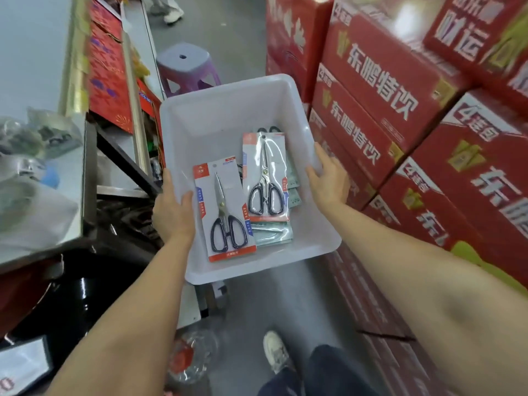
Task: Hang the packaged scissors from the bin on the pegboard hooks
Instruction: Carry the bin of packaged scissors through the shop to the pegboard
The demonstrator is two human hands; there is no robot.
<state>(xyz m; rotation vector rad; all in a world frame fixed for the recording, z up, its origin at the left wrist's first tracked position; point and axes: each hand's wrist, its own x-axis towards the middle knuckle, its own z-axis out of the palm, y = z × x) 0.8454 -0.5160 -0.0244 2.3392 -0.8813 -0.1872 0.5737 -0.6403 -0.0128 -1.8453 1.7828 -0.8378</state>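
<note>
Your left hand (174, 208) and right hand (328, 178) grip the white bin (217, 115) by its side rims; keep it level so the packaged scissors (225, 210) lie flat inside.

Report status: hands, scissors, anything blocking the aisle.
Left hand and right hand grip the white bin by its sides. Packaged scissors lie inside, none hung. Purple stool ahead; red cartons stacked right.
</note>
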